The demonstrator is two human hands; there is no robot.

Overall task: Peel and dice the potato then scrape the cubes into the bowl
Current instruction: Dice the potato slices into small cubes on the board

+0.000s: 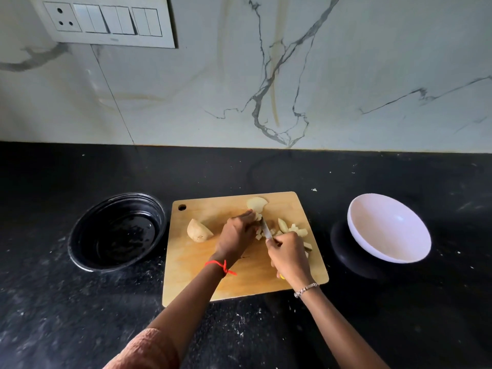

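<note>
A wooden cutting board (239,283) lies on the black counter. My left hand (237,233) pinches a small potato piece (258,216) down on the board. My right hand (288,257) grips a knife (266,230) whose blade points away from me, right beside the left fingers. A potato half (198,231) lies at the board's left, a slice (257,203) at the far edge, and several cut cubes (292,230) sit at the right. The white bowl (388,227) stands empty to the right of the board.
A black bowl (117,231) sits on the counter left of the board. A marble wall with a switch panel (106,20) rises behind the counter. Small white specks are scattered over the black counter (80,315).
</note>
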